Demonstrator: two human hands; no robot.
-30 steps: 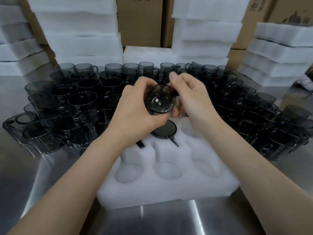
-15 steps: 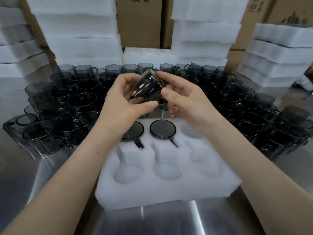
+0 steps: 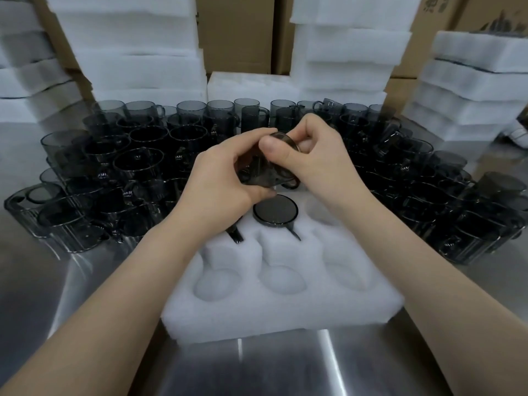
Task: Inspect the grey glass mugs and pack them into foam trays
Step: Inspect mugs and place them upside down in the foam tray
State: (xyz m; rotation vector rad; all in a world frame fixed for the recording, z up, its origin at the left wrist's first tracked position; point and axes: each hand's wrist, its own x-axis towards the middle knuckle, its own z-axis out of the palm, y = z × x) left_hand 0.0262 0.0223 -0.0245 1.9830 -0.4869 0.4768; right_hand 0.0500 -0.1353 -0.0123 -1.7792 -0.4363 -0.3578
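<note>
Grey smoked-glass mug sits tilted between both hands, held in the air over the far row of the white foam tray. The left hand wraps it from the left, with the thumb underneath. The right hand pinches it from the right, its thumb pressed on the glass near the rim.

The tray lies on the shiny steel table, with a bare strip of steel along its near edge and more bare steel at the near left and near right. Crowds of matching grey mugs close in on the left, on the right and behind the hands, standing just beside the tray's far corners.

The far middle pocket holds one packed mug, seen as a dark round face. A second mug's handle shows under the left wrist by the far left pocket. The other pockets show bare foam. Stacked white foam trays and brown cardboard boxes wall the back.
</note>
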